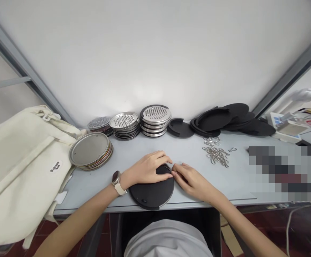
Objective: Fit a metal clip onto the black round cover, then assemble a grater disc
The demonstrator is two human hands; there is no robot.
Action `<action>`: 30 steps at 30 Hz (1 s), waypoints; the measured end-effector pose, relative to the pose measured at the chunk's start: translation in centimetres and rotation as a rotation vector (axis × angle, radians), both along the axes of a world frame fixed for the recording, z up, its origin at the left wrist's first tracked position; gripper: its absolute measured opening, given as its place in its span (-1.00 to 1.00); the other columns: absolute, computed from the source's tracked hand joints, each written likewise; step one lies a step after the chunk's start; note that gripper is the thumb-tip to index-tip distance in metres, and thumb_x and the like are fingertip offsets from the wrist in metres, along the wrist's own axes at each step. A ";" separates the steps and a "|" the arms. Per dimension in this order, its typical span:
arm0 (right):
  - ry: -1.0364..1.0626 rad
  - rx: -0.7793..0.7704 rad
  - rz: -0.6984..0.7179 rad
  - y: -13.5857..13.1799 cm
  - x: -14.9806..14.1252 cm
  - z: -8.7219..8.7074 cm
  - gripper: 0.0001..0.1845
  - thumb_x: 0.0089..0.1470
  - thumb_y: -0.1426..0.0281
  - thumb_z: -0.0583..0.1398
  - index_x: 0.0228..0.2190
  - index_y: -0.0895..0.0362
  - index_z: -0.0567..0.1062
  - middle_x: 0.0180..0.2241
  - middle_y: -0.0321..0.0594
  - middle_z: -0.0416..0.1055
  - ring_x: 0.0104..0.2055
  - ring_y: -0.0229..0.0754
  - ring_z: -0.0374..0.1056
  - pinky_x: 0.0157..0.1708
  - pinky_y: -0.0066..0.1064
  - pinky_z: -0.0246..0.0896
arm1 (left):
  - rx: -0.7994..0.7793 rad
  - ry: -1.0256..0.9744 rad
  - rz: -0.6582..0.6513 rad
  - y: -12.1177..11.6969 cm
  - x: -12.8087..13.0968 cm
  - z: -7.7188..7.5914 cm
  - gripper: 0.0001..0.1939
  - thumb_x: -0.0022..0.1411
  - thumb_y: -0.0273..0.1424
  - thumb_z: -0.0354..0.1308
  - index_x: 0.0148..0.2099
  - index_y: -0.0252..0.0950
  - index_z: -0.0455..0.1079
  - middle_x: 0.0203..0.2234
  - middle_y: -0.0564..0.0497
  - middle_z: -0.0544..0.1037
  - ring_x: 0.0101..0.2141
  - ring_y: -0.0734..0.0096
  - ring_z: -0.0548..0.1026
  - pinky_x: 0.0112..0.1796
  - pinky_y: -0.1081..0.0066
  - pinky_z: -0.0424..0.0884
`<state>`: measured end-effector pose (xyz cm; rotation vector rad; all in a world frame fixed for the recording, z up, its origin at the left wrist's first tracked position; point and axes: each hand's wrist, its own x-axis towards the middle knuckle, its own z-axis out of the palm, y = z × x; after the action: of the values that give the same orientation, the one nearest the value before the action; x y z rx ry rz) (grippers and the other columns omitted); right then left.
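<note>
A round black disc (152, 192) lies flat at the front edge of the grey table (187, 159). My left hand (147, 167), with a watch on its wrist, rests palm down on the disc's far side, fingers together. My right hand (191, 178) is at the disc's right rim, its fingertips pinched on a small metal wire clip (168, 166) at the rim. The two hands nearly touch at the clip.
A heap of loose metal clips (216, 153) lies to the right. At the back stand stacks of perforated metal discs (155, 119), plain metal lids (90, 150) and black discs (225, 119). A cream cloth bag (19, 167) fills the left.
</note>
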<state>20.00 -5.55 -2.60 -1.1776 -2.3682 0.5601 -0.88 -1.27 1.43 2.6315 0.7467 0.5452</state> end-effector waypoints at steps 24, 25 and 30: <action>-0.014 0.014 0.012 0.0 0.0 0.0 -0.77 0.31 0.40 -0.09 -0.40 0.08 0.23 -0.44 -0.25 0.33 -0.38 -0.16 0.23 -0.31 -0.31 0.15 | 0.217 0.163 -0.065 -0.3 -0.2 0.1 -0.78 0.34 -0.30 -0.03 -0.22 -0.30 0.37 -0.29 -0.06 0.39 -0.26 0.37 0.39 -0.20 0.39 0.33; -0.014 0.015 0.011 0.0 0.0 0.0 -0.77 0.31 0.40 -0.09 -0.40 0.08 0.23 -0.45 -0.25 0.33 -0.39 -0.16 0.22 -0.31 -0.31 0.15 | 0.223 0.170 -0.072 -0.3 -0.2 0.1 -0.77 0.35 -0.30 -0.04 -0.23 -0.31 0.37 -0.29 -0.06 0.39 -0.27 0.37 0.39 -0.20 0.39 0.33; 0.003 0.030 0.030 0.0 0.0 0.2 -0.76 0.30 0.41 -0.08 -0.42 0.08 0.25 -0.46 -0.24 0.33 -0.40 -0.16 0.22 -0.34 -0.31 0.16 | 0.220 0.163 -0.103 -0.2 -0.2 -0.1 -0.75 0.36 -0.32 -0.07 -0.23 -0.30 0.38 -0.35 -0.04 0.43 -0.27 0.36 0.39 -0.20 0.38 0.31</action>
<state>19.96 -5.59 -2.43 -1.1294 -2.3867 0.5336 -1.03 -1.50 1.32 2.9274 0.6243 0.4084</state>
